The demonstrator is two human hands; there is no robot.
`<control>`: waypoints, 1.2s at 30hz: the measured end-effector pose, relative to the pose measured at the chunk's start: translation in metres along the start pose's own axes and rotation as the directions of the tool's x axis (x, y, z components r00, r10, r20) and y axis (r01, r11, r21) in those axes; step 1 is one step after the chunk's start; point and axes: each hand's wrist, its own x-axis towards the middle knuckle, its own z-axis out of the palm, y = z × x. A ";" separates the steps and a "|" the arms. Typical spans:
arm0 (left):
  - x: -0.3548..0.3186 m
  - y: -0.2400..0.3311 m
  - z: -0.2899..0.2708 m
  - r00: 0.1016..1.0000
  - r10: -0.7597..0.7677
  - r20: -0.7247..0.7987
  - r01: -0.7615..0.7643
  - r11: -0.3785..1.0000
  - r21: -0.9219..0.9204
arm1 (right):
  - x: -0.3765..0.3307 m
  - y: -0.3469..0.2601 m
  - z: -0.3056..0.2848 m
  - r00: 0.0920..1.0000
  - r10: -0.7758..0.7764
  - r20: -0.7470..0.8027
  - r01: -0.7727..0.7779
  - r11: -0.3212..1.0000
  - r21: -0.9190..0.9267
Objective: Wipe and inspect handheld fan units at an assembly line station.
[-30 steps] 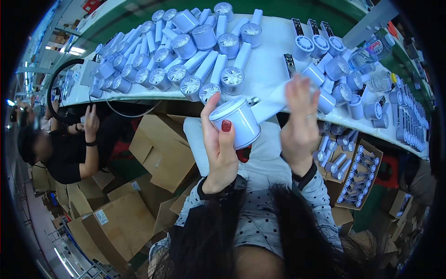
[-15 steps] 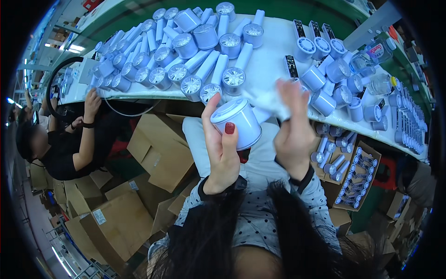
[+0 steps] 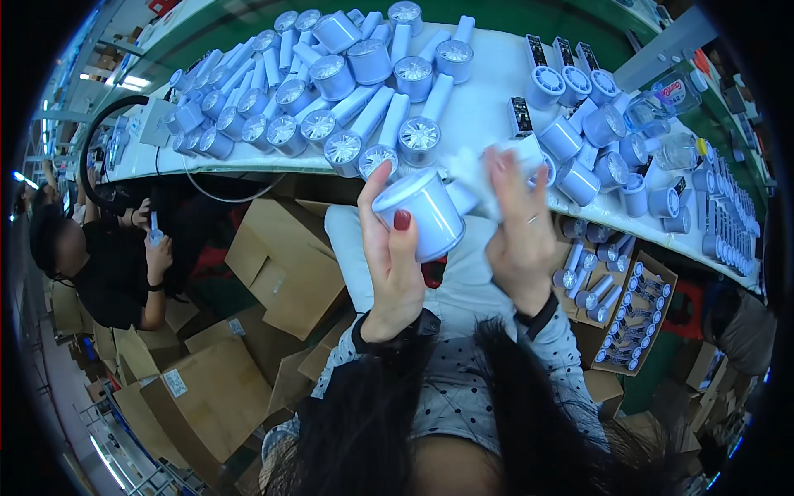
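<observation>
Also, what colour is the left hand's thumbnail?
Dark red: the thumbnail shows best in the head view, where the left hand holds a pale gadget.

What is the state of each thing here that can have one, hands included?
White device: held, tilted
Left hand: gripping white device
White cloth: bunched, blurred
Right hand: blurred, at white cloth
Circuit-board devices, upper right: boards exposed
Piled devices: lying heaped
Yellow-capped bottle: capped
Carton at right: open, holding devices in rows

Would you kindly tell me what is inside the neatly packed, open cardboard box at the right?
The cardboard box holds pale round-headed parts along two opposite sides, with dark pieces between them; anything beneath is covered.
</observation>
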 end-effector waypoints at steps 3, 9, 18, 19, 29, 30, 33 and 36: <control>0.005 0.003 0.002 0.997 -0.076 -0.023 0.076 0.997 -0.001 | -0.001 0.022 -0.008 0.891 0.387 -0.236 -0.357 0.920 0.161; 0.006 0.003 0.007 0.996 -0.078 0.040 0.082 0.992 -0.095 | -0.024 -0.008 -0.006 0.402 0.651 0.644 -0.245 -0.601 0.761; -0.001 -0.002 0.007 0.980 0.179 0.092 -0.193 0.965 0.178 | -0.010 0.010 -0.020 0.540 0.259 0.800 -0.044 -0.941 0.334; 0.000 -0.001 0.009 0.993 0.092 0.078 -0.100 0.989 0.111 | -0.019 0.026 -0.026 0.600 0.316 0.735 -0.018 -0.913 0.407; 0.000 -0.013 0.006 0.997 -0.077 -0.010 0.078 0.996 0.048 | -0.003 -0.008 0.012 0.946 0.260 -0.193 -0.242 0.964 0.112; -0.002 -0.013 0.005 0.998 -0.052 -0.036 0.054 0.997 0.048 | -0.006 -0.012 0.012 0.963 0.189 -0.192 -0.189 0.982 0.019; -0.004 -0.007 0.005 0.998 -0.026 -0.059 0.027 1.000 0.009 | -0.009 -0.011 0.004 0.973 0.115 -0.198 -0.116 0.993 0.008; -0.004 -0.014 0.010 0.999 -0.003 -0.051 0.003 1.000 0.008 | -0.010 -0.003 0.005 0.945 0.233 -0.230 -0.229 0.972 0.046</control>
